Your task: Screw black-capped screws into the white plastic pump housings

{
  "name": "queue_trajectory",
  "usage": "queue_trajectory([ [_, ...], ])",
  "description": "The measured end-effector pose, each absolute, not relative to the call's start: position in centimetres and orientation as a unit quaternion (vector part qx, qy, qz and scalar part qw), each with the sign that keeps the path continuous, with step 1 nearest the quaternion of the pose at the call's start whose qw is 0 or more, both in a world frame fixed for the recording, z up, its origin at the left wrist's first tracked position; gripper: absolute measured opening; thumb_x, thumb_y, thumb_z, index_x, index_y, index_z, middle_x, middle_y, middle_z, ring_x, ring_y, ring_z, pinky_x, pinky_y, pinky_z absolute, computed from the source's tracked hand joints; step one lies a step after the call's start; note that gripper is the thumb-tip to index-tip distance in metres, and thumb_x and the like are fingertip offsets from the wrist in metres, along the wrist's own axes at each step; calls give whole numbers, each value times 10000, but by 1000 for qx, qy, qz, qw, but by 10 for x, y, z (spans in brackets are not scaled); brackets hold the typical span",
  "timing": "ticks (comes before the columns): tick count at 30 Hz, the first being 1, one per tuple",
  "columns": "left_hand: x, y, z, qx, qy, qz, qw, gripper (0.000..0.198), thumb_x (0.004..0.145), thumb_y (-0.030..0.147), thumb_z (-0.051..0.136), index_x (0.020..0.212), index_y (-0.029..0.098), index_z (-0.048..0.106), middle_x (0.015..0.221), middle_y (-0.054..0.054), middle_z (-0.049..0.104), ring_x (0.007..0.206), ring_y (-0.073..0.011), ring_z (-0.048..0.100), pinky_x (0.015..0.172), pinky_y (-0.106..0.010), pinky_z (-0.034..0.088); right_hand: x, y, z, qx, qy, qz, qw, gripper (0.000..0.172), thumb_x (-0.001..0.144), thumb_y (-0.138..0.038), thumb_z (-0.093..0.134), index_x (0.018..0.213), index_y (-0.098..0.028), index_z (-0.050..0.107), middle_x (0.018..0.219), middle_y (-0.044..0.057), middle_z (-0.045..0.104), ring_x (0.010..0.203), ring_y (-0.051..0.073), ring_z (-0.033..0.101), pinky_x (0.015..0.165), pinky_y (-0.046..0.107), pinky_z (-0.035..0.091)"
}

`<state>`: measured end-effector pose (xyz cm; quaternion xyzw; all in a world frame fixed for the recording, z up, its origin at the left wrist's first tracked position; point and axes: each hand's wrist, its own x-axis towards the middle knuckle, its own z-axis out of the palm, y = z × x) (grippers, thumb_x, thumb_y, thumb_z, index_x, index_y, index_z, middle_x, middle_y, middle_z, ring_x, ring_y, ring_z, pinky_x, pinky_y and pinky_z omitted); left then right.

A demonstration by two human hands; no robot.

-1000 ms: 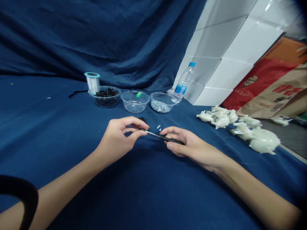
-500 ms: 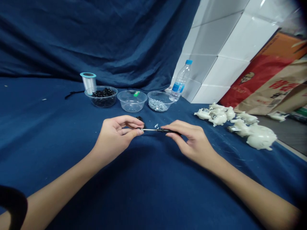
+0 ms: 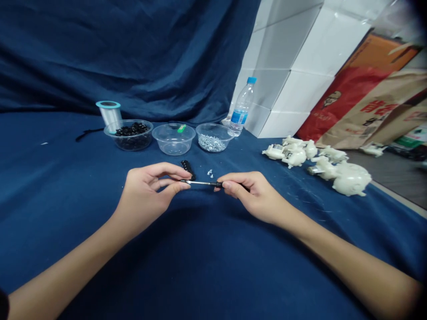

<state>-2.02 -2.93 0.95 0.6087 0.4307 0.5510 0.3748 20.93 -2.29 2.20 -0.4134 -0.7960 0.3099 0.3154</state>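
My right hand (image 3: 251, 193) is closed round the black handle of a screwdriver (image 3: 204, 182), with thumb and forefinger near the shaft. The shaft lies almost level and points left. Its tip meets a small black part (image 3: 185, 181) pinched between the thumb and fingers of my left hand (image 3: 150, 189). Most of that part is hidden by the fingers. Just behind the left fingertips, a row of black pieces (image 3: 187, 168) lies on the blue cloth. Several loose silver screws (image 3: 210, 173) rest behind the screwdriver shaft.
Clear bowls stand in a row: one of black parts (image 3: 128, 144), one with a green sticker (image 3: 173, 149), one of screws (image 3: 213, 144). A wire spool (image 3: 110, 114) and a bottle (image 3: 240, 116) flank them. Cream plastic figures (image 3: 352, 178), white boxes (image 3: 302, 91) and paper bags (image 3: 355, 118) are right.
The view has swung slightly, so the scene sits further left. My right thumb and fingers have shifted round the screwdriver handle, the thumb now lying across it. My left hand keeps its pinch.
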Motion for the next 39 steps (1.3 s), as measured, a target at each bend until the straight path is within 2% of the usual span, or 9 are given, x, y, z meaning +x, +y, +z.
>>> queue_trajectory([
  [8,-25,-31,10,712,401,515,259,163,758,105,727,813,258,735,827,41,756,781,-116,714,792,-175,582,212,-21,24,-429,-587,641,246,288,895,-370,579,810,-119,693,526,-67,362,450,54,210,418,217,139],
  [11,-27,-29,11,742,387,488,246,157,779,109,710,842,252,732,849,30,750,791,-118,704,786,-179,577,212,-22,24,-415,-554,690,211,296,915,-360,552,809,-116,681,521,-78,330,438,46,178,407,217,113],
  [13,-27,-28,10,726,401,489,269,139,781,124,713,846,246,733,856,25,745,802,-120,703,798,-179,578,211,-23,23,-429,-590,646,225,317,938,-379,528,852,-120,688,552,-64,375,451,49,238,414,208,160],
  [15,-25,-27,10,694,420,503,298,114,769,139,729,829,235,737,848,19,739,803,-122,703,807,-183,581,208,-24,22,-441,-654,556,262,236,904,-368,606,943,-146,675,660,-34,494,530,60,388,465,193,282],
  [18,-23,-27,8,654,438,523,326,86,743,163,762,808,214,738,841,10,742,785,-122,707,794,-186,588,207,-24,19,-434,-730,418,323,268,793,-222,741,1019,-190,600,895,-9,584,725,96,547,631,221,431],
  [21,-22,-26,6,633,449,523,352,112,729,183,782,832,198,740,851,-5,755,772,-122,713,775,-186,591,208,-21,17,-407,-778,300,372,177,814,-107,678,959,-177,604,906,1,588,763,117,581,691,260,465],
  [25,-21,-24,5,608,458,528,376,133,722,178,783,849,188,747,817,-9,757,726,-119,707,718,-184,593,211,-20,17,-354,-829,163,402,133,837,-96,674,956,-145,704,862,30,642,780,134,600,712,271,474],
  [33,-18,-27,7,596,464,541,370,167,675,117,802,812,193,746,818,3,767,786,-133,724,767,-192,601,207,-25,20,-361,-840,123,385,178,924,-141,573,989,-105,735,854,50,709,732,121,619,695,248,468],
  [39,-19,-29,10,611,452,541,359,143,696,118,786,799,210,751,828,11,768,780,-133,727,775,-201,606,206,-26,23,-422,-785,287,350,219,930,-222,550,855,-134,737,641,-18,573,570,88,454,538,233,364],
])
